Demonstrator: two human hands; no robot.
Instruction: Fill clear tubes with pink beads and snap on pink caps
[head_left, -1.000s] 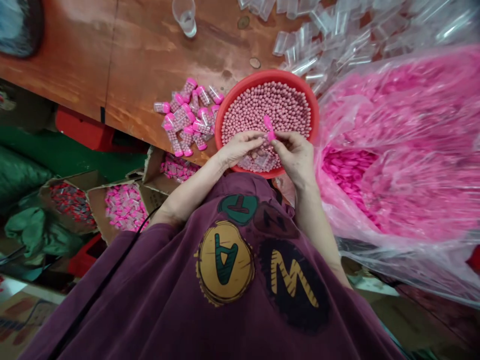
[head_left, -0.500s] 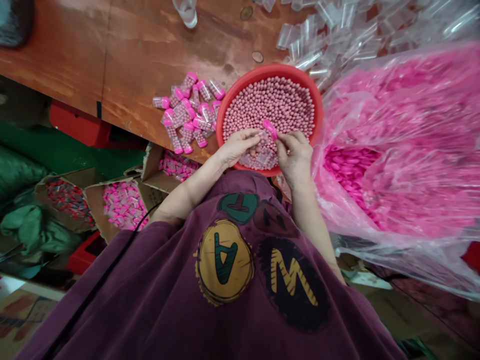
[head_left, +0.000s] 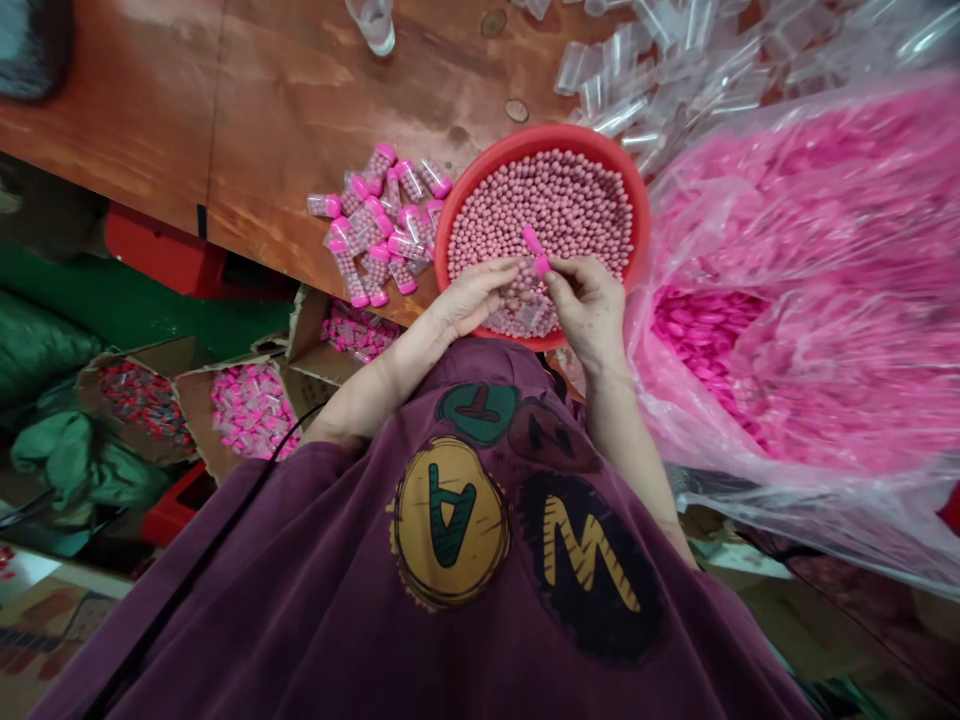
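A red bowl (head_left: 630, 190) full of small pink balls (head_left: 559, 205) stands at the table's near edge. Over its near rim, my left hand (head_left: 469, 298) is closed on a clear tube that is mostly hidden by the fingers. My right hand (head_left: 589, 305) pinches pink caps (head_left: 535, 250) at the tube's top, fingertips almost touching the left hand's. Several clear tubes lie in the bowl under my hands (head_left: 521, 315). A heap of filled tubes with pink caps (head_left: 379, 232) lies on the table just left of the bowl.
A large clear plastic bag of pink caps (head_left: 795, 290) fills the right side. Empty clear tubes (head_left: 660, 70) are piled behind the bowl. Cardboard boxes of filled tubes (head_left: 247, 405) sit below the wooden table's edge (head_left: 247, 255) on the left.
Both hands stay over the bowl's near rim. The pink cap in my right fingers shifted slightly against the tube; the view drifted a little.
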